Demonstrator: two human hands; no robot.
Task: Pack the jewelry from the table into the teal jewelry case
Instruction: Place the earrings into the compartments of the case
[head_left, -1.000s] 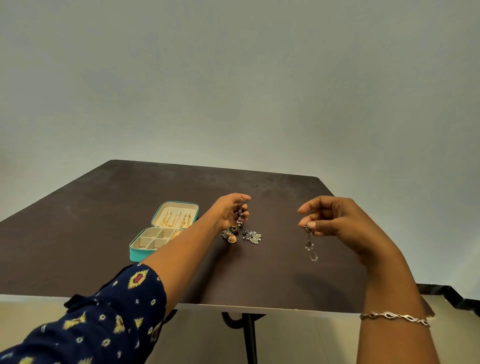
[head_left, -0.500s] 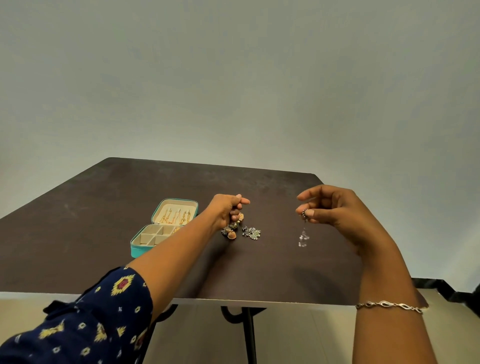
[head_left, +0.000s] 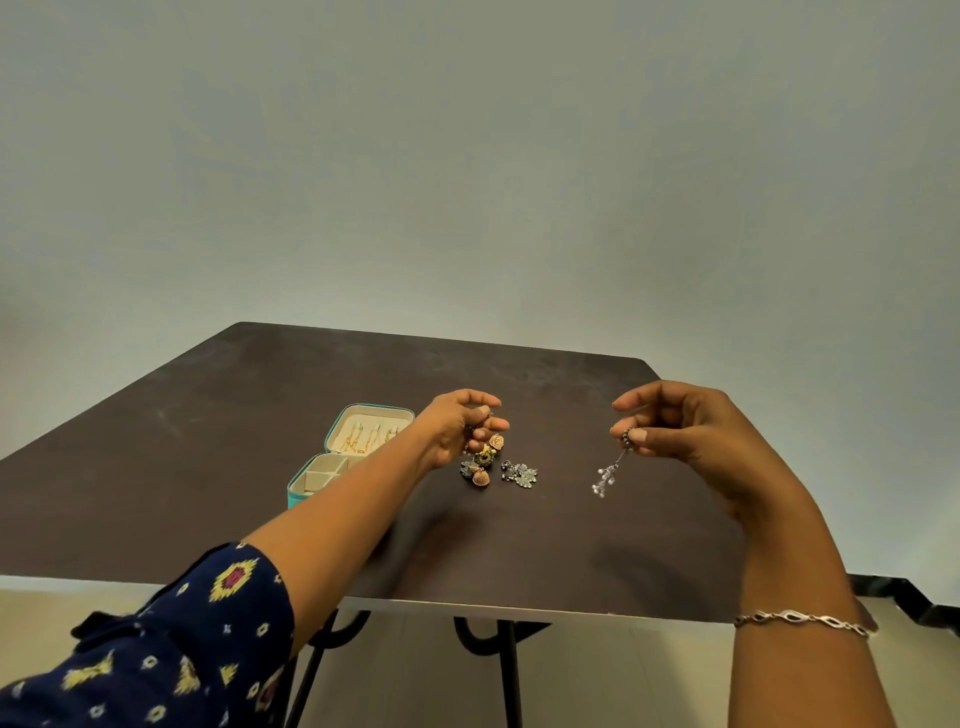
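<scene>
The teal jewelry case (head_left: 297, 498) lies open on the dark table (head_left: 182, 467), its cream lid (head_left: 370, 430) holding gold pieces; my left forearm hides part of the tray. My left hand (head_left: 457, 428) pinches a small dark earring just above a loose pile of gold and dark earrings (head_left: 482, 465). A silver cluster piece (head_left: 519, 473) lies beside that pile. My right hand (head_left: 691, 431), raised over the table's right side, pinches the top of a silver dangling earring (head_left: 605, 475) that hangs free below the fingers.
The table's near edge (head_left: 467, 605) runs across the lower view, with black metal legs (head_left: 511, 670) beneath. A silver bracelet (head_left: 802, 621) sits on my right wrist. A plain grey wall stands behind.
My right hand has lifted slightly with the silver earring, which swung to the left. My left hand has stayed over the earring pile, its fingers curling tighter on the dark earring.
</scene>
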